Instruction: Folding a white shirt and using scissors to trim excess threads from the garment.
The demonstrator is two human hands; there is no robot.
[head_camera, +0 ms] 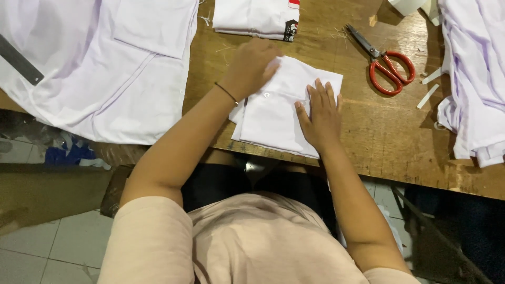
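A folded white shirt point(273, 113) with small buttons lies near the front edge of the wooden table point(379, 131). My left hand point(251, 66) is curled on the shirt's upper left corner, fingers bent around the cloth. My right hand point(320, 113) lies flat, fingers spread, pressing the shirt's right side down. A thin dark band circles my left wrist.
Another folded white shirt point(258, 18) sits at the table's far edge. A large spread white garment point(105, 68) covers the left side with a grey ruler point(18, 60) on it. Red-handled scissors point(386, 66) lie to the right, beside white strips and a heap of white cloth point(473, 79).
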